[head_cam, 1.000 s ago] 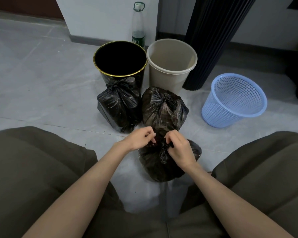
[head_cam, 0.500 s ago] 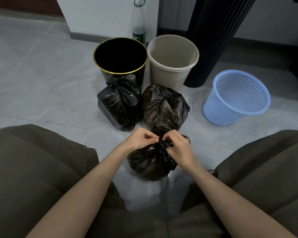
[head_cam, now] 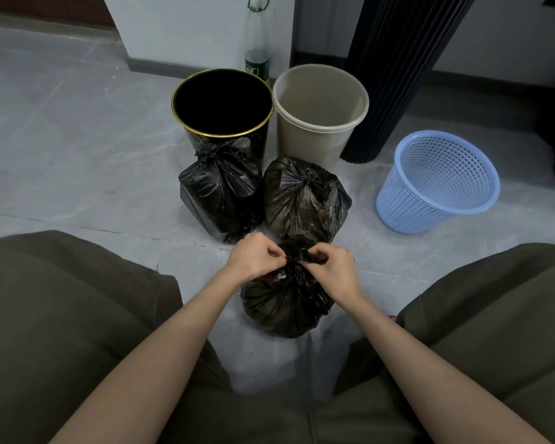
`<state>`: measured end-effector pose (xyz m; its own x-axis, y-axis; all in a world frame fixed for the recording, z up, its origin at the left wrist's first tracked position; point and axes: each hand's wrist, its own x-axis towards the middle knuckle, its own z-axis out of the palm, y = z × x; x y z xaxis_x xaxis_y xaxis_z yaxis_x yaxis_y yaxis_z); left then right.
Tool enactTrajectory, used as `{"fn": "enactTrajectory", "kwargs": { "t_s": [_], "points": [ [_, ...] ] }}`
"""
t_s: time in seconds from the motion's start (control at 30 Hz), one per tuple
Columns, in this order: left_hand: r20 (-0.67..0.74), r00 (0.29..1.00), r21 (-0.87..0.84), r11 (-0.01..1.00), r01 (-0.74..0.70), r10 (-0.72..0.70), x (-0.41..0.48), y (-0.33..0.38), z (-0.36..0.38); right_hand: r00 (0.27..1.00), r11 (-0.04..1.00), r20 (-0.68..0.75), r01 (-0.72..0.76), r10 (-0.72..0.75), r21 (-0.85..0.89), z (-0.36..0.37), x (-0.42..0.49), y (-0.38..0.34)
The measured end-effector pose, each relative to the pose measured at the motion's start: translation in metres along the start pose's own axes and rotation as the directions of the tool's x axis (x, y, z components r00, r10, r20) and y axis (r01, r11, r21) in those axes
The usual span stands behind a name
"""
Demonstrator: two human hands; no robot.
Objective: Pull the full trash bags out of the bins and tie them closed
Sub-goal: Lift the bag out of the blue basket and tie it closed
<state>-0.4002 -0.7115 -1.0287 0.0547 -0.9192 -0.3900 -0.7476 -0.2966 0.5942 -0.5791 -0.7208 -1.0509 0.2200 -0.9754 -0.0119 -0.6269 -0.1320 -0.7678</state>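
A full black trash bag (head_cam: 284,306) stands on the floor between my knees. My left hand (head_cam: 253,259) and my right hand (head_cam: 335,270) both pinch its gathered neck at the top, fingers curled round the plastic. Behind it stand two tied black bags: one on the left (head_cam: 220,193), one on the right (head_cam: 305,200). Further back are a black bin with a gold rim (head_cam: 186,123), a beige bin (head_cam: 311,142) and, off to the right, a blue mesh basket (head_cam: 430,193). All three bins hold no bag.
A clear bottle (head_cam: 257,36) stands against the white wall behind the bins. A dark ribbed column (head_cam: 394,68) rises to the right of the beige bin. My knees in olive trousers (head_cam: 61,299) frame the grey tiled floor on both sides.
My hands have come closer together on the bag's neck and drawn it tighter. The bag has shifted a little to the left and now sits rounder.
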Motion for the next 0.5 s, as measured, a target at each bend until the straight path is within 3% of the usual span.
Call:
{"fn": "enactTrajectory", "kwargs": {
  "t_s": [0.1, 0.23, 0.37, 0.5],
  "points": [
    [0.002, 0.999, 0.035, 0.998, 0.051, -0.051, 0.001, -0.003, -0.001, 0.974, 0.974, 0.073, -0.217, 0.213, 0.06, -0.003, 0.009, 0.011],
    [0.037, 0.998, 0.089, 0.995, 0.053, -0.057, 0.001, -0.008, -0.001, 0.854, 0.813, 0.22, -0.517, 0.471, 0.266, -0.014, 0.012, 0.011],
    [0.062, 0.997, 0.127, 0.991, 0.044, -0.052, 0.001, -0.01, 0.0, 0.777, 0.707, 0.257, -0.629, 0.574, 0.324, -0.018, 0.012, 0.011],
    [0.063, 0.996, 0.139, 0.989, 0.049, -0.058, 0.001, -0.011, -0.001, 0.746, 0.66, 0.239, -0.663, 0.622, 0.352, -0.017, 0.013, 0.013]
  ]
}}
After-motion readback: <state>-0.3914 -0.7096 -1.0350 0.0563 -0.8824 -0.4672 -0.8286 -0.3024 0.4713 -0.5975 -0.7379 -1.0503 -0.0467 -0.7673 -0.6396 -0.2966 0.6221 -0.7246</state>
